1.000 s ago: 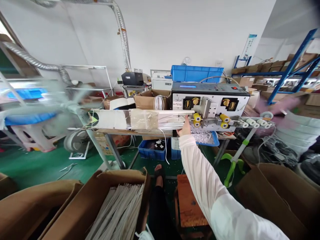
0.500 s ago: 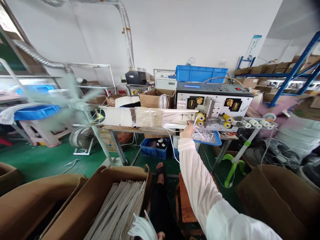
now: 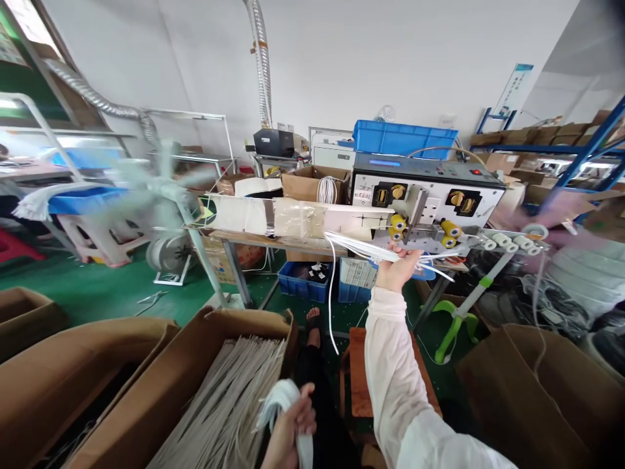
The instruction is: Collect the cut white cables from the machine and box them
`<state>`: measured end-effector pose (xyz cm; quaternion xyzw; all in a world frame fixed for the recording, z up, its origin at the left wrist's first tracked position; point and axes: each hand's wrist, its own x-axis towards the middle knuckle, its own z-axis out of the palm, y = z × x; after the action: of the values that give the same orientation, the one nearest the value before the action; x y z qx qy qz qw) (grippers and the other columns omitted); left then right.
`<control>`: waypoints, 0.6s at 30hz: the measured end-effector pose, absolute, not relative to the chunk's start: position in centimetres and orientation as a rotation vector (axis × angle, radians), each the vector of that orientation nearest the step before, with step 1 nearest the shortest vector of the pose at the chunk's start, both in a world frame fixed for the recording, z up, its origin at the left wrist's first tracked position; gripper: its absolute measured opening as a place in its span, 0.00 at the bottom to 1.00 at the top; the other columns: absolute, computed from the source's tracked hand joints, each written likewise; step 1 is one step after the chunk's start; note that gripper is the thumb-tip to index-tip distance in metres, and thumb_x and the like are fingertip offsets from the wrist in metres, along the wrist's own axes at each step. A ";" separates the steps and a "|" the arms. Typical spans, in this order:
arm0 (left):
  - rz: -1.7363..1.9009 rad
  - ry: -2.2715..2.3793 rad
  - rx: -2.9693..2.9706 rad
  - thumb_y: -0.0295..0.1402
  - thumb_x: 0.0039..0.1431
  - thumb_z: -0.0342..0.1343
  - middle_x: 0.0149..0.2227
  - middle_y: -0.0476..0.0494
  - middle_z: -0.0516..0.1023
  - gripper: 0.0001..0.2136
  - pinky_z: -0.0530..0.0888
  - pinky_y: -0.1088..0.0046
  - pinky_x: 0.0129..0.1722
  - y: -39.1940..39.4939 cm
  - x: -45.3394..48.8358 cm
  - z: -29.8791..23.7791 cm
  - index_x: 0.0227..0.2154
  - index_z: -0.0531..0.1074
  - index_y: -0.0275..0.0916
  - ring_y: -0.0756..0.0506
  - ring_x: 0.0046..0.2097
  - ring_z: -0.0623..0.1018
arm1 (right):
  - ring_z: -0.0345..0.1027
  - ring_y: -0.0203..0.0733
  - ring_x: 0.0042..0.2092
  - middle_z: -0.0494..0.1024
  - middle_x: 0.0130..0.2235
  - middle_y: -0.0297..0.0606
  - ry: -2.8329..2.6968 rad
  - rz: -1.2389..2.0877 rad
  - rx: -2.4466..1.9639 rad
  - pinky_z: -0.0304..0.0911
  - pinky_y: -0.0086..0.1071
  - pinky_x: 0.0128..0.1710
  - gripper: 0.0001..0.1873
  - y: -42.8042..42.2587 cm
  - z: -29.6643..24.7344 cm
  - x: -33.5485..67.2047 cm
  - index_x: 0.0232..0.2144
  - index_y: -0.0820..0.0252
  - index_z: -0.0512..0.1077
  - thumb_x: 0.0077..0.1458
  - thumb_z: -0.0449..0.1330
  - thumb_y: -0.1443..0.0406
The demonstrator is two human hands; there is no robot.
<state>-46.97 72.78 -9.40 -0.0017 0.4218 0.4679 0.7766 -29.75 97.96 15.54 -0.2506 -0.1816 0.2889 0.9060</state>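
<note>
My right hand (image 3: 396, 270) is closed around a bundle of white wires (image 3: 354, 245) in front of the machine. The bundle lies roughly level, with loose ends poking out to the right and one wire (image 3: 333, 299) hanging down at the left. Low in the view, my left hand (image 3: 293, 423) grips a second bundle of white wires (image 3: 282, 395), bent over above the fist. The wire-cutting machine (image 3: 371, 179) has yellow rollers (image 3: 398, 227) just behind my right hand. A long white chute (image 3: 336, 220) runs left from them.
An open carton (image 3: 288, 322) full of long pale wires (image 3: 215, 404) stands at lower left, beside another carton (image 3: 97, 358). A wooden stool (image 3: 364, 384) is below my right arm. A spinning fan (image 3: 168, 185) stands left of the bench. A green-footed stand (image 3: 459, 319) and a carton (image 3: 547, 391) are at right.
My right hand has moved right and slightly down, drawing the wire bundle off the chute's front. My left hand has come up into view with its bundle. The camera view has shifted slightly.
</note>
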 end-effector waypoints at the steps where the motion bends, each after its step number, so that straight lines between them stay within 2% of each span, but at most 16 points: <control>1: 1.110 0.833 0.008 0.36 0.56 0.65 0.18 0.58 0.54 0.14 0.57 0.81 0.19 74.5 -47.1 -8.5 0.42 0.71 0.38 0.56 0.19 0.54 | 0.66 0.37 0.27 0.56 0.23 0.25 -0.401 0.584 -0.548 0.74 0.42 0.45 0.19 97.8 15.4 -29.5 0.25 0.51 0.54 0.59 0.50 0.48; 3: 1.232 0.647 0.087 0.34 0.52 0.68 0.17 0.60 0.51 0.19 0.54 0.80 0.18 78.6 -47.2 -5.7 0.45 0.71 0.37 0.57 0.18 0.51 | 0.64 0.37 0.27 0.55 0.23 0.26 -0.480 0.544 -0.609 0.74 0.40 0.42 0.20 97.6 15.0 -29.1 0.24 0.51 0.53 0.60 0.48 0.46; 6: 1.269 0.547 0.194 0.35 0.58 0.63 0.17 0.60 0.51 0.19 0.54 0.80 0.19 85.5 -46.6 -0.3 0.50 0.68 0.38 0.56 0.18 0.53 | 0.61 0.37 0.25 0.52 0.22 0.26 -0.619 0.481 -0.664 0.74 0.38 0.36 0.24 97.2 14.7 -28.7 0.23 0.52 0.50 0.59 0.45 0.42; 11: 1.280 0.493 0.310 0.40 0.56 0.66 0.16 0.63 0.52 0.18 0.51 0.81 0.19 94.0 -43.2 6.7 0.43 0.68 0.38 0.57 0.17 0.53 | 0.60 0.36 0.25 0.52 0.22 0.25 -0.624 0.514 -0.614 0.74 0.37 0.35 0.24 96.4 15.5 -29.1 0.25 0.52 0.50 0.59 0.49 0.42; 14: 1.289 0.463 0.336 0.40 0.61 0.59 0.15 0.62 0.53 0.13 0.49 0.79 0.20 95.2 -41.7 8.4 0.37 0.70 0.33 0.57 0.16 0.54 | 0.59 0.37 0.25 0.51 0.23 0.25 -0.562 0.558 -0.599 0.73 0.40 0.36 0.21 95.4 16.6 -28.6 0.25 0.52 0.52 0.61 0.49 0.46; 16: 1.294 0.443 0.346 0.38 0.65 0.52 0.15 0.61 0.54 0.13 0.49 0.78 0.22 93.8 -41.7 8.6 0.34 0.70 0.31 0.58 0.17 0.55 | 0.56 0.37 0.24 0.51 0.22 0.26 -0.560 0.550 -0.553 0.72 0.40 0.35 0.20 94.1 17.6 -26.6 0.25 0.52 0.53 0.62 0.49 0.49; 18: 1.284 0.433 0.344 0.36 0.67 0.49 0.15 0.60 0.54 0.13 0.48 0.78 0.22 91.0 -42.8 8.0 0.32 0.69 0.31 0.59 0.18 0.55 | 0.54 0.36 0.23 0.52 0.22 0.26 -0.639 0.494 -0.554 0.70 0.38 0.33 0.20 92.4 18.7 -23.0 0.25 0.53 0.56 0.63 0.49 0.49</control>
<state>-42.82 90.97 7.96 0.1584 0.1994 0.5908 0.7656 -22.96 92.36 18.67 -0.2662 -0.3070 0.2371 0.8824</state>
